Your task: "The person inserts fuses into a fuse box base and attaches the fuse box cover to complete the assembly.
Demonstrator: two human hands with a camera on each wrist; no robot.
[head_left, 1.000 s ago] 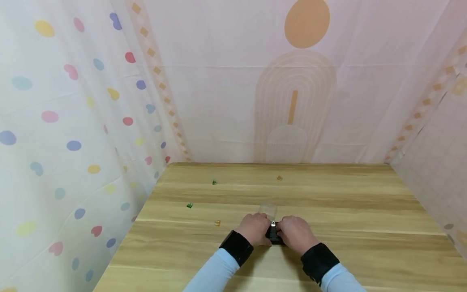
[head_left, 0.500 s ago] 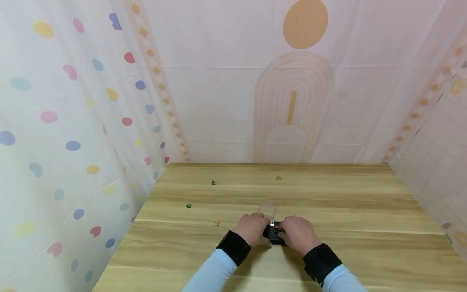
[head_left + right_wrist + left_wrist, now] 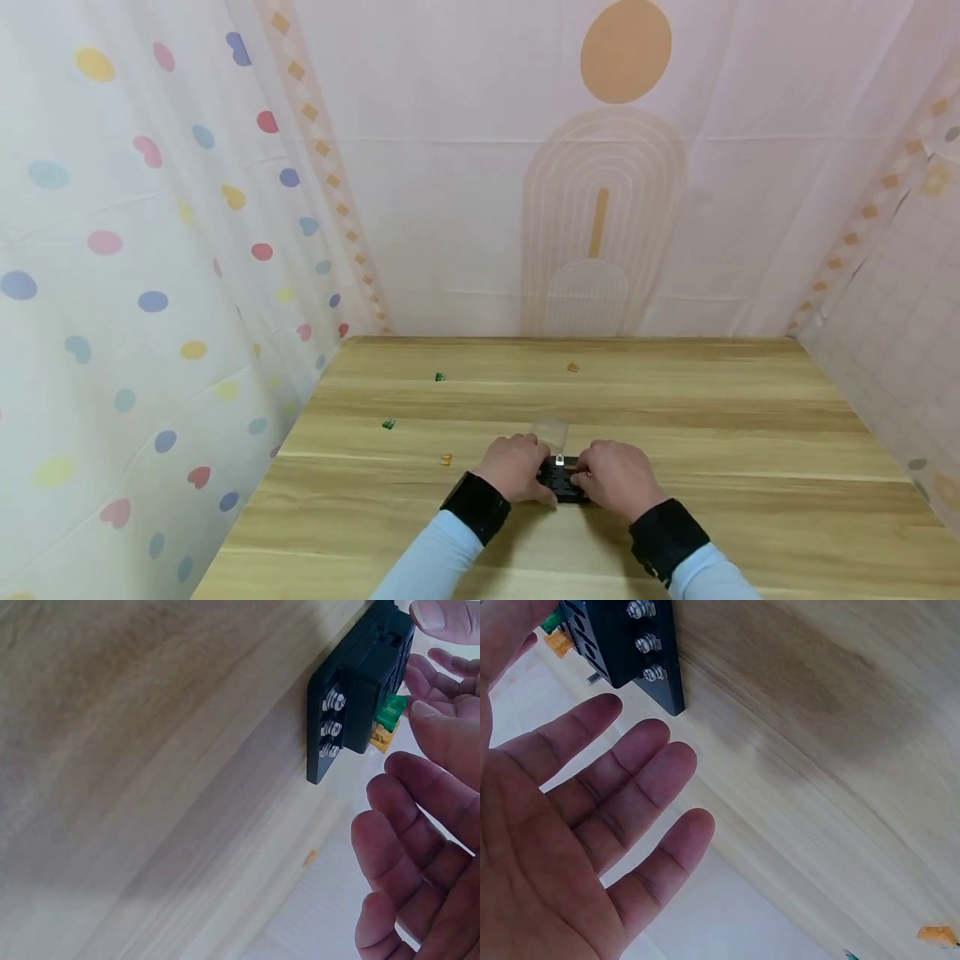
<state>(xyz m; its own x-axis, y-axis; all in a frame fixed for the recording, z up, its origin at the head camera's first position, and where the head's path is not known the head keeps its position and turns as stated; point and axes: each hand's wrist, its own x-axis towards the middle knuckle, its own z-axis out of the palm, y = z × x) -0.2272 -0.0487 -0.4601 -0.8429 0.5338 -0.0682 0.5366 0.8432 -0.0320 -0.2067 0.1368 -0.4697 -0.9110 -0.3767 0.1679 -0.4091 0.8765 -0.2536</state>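
Observation:
A black fuse block [image 3: 564, 482] with screw terminals lies on the table between both hands. My left hand [image 3: 514, 469] holds its left end, the thumb along the near side and the fingers reaching to the far side. At its right end is my right hand [image 3: 617, 477]. In the right wrist view the right thumb touches a green blade fuse [image 3: 391, 711] in the block. The other right fingers are bent and apart from it. Whether anything backs the fuse opposite the thumb is hidden. Beside it sits an orange blade fuse [image 3: 382, 738].
A clear plastic cover [image 3: 551, 432] lies just behind the block. Loose green fuses [image 3: 388, 424] and orange fuses [image 3: 446, 460] are scattered to the left and towards the back of the wooden table [image 3: 712, 417]. Patterned curtains [image 3: 450, 167] rise behind and at the sides.
The left hand has shifted slightly left and the right hand slightly right, so more of the black fuse block shows between them. The loose fuses and the cover stay put.

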